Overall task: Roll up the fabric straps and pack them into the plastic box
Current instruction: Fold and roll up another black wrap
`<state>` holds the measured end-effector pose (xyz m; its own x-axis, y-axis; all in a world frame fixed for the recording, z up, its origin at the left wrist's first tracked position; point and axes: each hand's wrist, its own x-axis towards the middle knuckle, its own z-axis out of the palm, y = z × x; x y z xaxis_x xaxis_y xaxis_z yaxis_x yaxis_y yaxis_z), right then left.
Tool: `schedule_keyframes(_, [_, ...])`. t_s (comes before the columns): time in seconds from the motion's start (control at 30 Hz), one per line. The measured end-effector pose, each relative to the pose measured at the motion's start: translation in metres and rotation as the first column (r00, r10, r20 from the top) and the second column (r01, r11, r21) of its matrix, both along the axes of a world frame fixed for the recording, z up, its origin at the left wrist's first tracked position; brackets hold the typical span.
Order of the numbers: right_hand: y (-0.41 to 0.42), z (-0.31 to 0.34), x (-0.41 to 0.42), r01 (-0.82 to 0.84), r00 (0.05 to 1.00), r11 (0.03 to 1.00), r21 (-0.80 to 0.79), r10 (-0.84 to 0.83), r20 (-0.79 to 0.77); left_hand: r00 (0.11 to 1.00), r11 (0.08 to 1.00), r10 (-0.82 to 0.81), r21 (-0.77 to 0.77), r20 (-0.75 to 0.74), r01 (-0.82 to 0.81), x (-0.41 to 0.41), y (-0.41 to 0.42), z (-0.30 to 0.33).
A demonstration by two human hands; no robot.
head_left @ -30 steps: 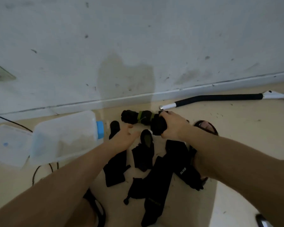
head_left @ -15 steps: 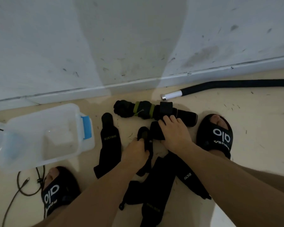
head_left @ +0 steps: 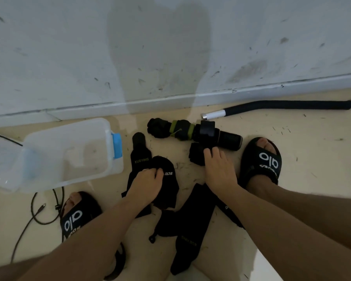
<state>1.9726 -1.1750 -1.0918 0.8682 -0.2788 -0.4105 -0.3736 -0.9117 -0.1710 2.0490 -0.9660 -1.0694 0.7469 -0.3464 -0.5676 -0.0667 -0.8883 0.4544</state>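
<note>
**Box empty, straps mostly unrolled**

Plastic box [head_left: 69, 151], left of frame on the floor, open, looks empty; nothing packed yet. Row of rolled straps [head_left: 193, 133] at upper centre, long axis left-right along the wall. Loose straps [head_left: 193, 224] at centre-bottom still flat, long axes running roughly bottom-to-top. My left hand [head_left: 144, 185] pinches the upper end of one flat strap [head_left: 168, 185], fingers curled. My right hand [head_left: 219, 171] rests straight fingers on a small roll [head_left: 197, 157]. Most rolling left, all packing.
</note>
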Motion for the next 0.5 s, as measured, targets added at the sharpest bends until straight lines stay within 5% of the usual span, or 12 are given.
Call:
schedule_keyframes(0.23, [0.024, 0.003, -0.031, 0.279, 0.959, 0.938, 0.207, -0.282, -0.019, 0.996, 0.996, 0.091, -0.027, 0.023, -0.09, -0.014, 0.015, 0.013])
schedule_keyframes(0.5, [0.019, -0.011, -0.041, 0.221, 0.974, 0.863, 0.454, -0.174, -0.143, 0.98, 0.96, -0.177, 0.206, -0.086, 0.191, -0.026, 0.042, 0.022])
